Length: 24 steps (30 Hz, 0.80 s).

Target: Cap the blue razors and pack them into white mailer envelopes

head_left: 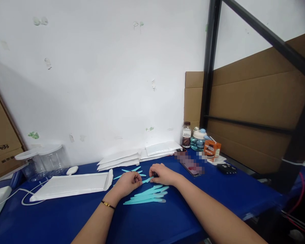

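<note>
"What's nearest on that table?"
"The turquoise stack [147, 196], several slim pieces fanned out flat on the blue tabletop [139, 225]"
"And the two hands?"
"Just beyond the stack. The left hand [128, 182], a dark bracelet [108, 204] at its wrist, pinches one end of a single turquoise piece [147, 180] between thumb and fingers; the right hand [164, 174] has its fingers bent in over the other end, so the piece bridges the two"
"What's around them?"
"Left of the stack, a flat white packet [73, 185]. A bit farther off than the stack, more loose pieces [137, 168] lie crossed behind the left hand. Beyond the stack on its right, a phone [191, 166], partly pixelated, and a small black object [226, 168] I can't make out"
"Along the back?"
"Behind the stack, piled white packets [119, 160]. Back and left of it, clear tubs [53, 162] with white lids; back and right, an orange packet [212, 150], a teal jug [198, 143] and a dark bottle [186, 136]"
"And the room?"
"A white wall [104, 74] behind the stack, dotted with peeling scraps. Right of the stack, a black metal frame [209, 67] stands before brown cardboard [256, 95]"
</note>
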Each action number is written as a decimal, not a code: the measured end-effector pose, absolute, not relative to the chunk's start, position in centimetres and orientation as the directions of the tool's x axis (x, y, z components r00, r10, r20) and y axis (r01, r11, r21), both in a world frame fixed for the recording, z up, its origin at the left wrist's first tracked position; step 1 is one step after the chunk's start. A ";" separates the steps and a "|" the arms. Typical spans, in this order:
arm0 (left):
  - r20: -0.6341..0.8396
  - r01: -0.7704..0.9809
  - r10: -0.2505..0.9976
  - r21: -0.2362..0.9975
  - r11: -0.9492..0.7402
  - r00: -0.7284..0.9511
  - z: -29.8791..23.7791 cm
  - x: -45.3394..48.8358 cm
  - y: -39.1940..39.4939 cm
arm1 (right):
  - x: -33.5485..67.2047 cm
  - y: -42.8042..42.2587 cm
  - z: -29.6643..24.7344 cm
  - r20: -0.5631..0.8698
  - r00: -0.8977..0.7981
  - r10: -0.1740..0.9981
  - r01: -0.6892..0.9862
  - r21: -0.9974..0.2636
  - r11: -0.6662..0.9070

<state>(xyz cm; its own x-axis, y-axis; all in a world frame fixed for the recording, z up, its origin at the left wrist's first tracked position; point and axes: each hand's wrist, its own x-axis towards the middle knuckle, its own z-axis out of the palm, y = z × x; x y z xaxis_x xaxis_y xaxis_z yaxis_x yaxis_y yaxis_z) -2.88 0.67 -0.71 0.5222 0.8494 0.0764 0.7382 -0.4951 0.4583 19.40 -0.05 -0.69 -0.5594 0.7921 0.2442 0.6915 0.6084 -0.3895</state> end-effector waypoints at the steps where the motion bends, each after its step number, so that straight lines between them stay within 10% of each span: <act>1: 0.094 0.749 0.848 0.427 -0.507 0.521 -0.6 -2.9 0.6 | 19.4 0.0 -0.7 0.258 -0.570 0.780 0.687 -0.372 0.625; 15: 0.136 0.768 0.835 0.338 -0.545 0.533 0.1 -2.6 0.5 | 18.8 0.4 -0.9 0.346 -0.653 0.674 0.636 -0.233 0.736; 24: 0.310 0.907 0.892 0.159 -0.391 0.330 1.0 -5.3 1.8 | 22.9 2.6 -0.8 0.407 -0.325 0.854 0.813 -0.340 0.472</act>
